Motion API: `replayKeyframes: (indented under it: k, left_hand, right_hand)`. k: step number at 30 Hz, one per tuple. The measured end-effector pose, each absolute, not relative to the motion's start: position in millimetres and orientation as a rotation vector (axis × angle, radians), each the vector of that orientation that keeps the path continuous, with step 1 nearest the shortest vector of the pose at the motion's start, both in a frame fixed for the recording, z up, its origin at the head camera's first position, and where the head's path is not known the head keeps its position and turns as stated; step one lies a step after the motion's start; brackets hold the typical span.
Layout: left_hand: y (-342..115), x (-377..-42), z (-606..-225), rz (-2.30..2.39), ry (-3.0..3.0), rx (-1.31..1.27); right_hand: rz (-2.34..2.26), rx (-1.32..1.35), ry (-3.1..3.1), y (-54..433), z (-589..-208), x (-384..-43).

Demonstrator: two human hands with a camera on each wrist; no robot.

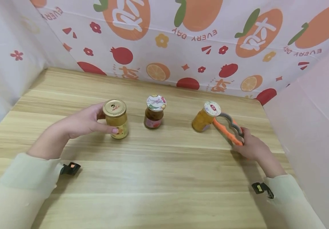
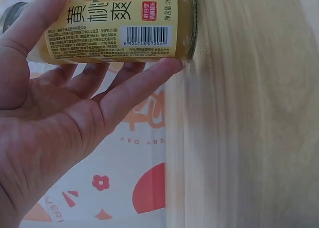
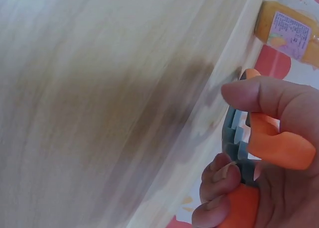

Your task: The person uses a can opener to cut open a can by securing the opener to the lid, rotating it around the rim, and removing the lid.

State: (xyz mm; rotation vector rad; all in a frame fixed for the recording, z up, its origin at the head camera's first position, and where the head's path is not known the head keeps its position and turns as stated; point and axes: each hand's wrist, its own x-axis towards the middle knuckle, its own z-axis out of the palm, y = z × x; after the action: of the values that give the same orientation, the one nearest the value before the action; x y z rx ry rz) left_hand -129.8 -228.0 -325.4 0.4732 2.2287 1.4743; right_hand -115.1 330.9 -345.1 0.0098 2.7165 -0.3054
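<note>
- The left hand (image 1: 85, 123) grips the gold-lidded jar (image 1: 117, 122) by its side, thumb on one side and fingers on the other; the jar is upright at the left of the row, though whether its base touches the table cannot be told.
- That jar's yellow label shows large Chinese characters and a barcode (image 2: 145, 35).
- The right hand (image 1: 251, 145) grasps the orange-and-gray jar opener (image 1: 226, 131) at the right, its thumb over one orange handle and its fingers curled round the other.
- The opener's wavy-edged arms point toward the amber jar (image 1: 201, 121) with a white patterned lid, and their far end is just beside it.
- The dark jar (image 1: 153, 118), also white-lidded, stands between the gold-lidded jar and the amber one, apart from both.
- The wood-grain table (image 1: 158, 181) lies under everything, before a fruit-printed cloth (image 1: 141, 54).
- Pale sleeves (image 1: 24, 181) cover both forearms.
</note>
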Motion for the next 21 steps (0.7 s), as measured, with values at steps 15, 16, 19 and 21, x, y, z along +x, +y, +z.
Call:
replayKeyframes:
  k: [15,16,19,21]
  left_hand:
    - [-218.2,-126.5,-326.5,1.466,2.143,0.659]
    - [-217.1,-125.6,-326.9,1.466,2.135,0.664]
    - [-214.0,-122.2,-328.6,1.458,2.117,0.668]
    - [-212.2,-119.6,-329.5,1.45,2.111,0.672]
  right_hand:
    - [-0.604,0.049,3.041,338.2,-308.0,-101.4]
    - [-0.609,0.043,3.068,337.0,-304.1,-100.0]
    - [-0.665,0.029,3.104,331.0,-292.2,-94.8]
    - [-0.696,0.027,3.118,324.8,-284.2,-91.1]
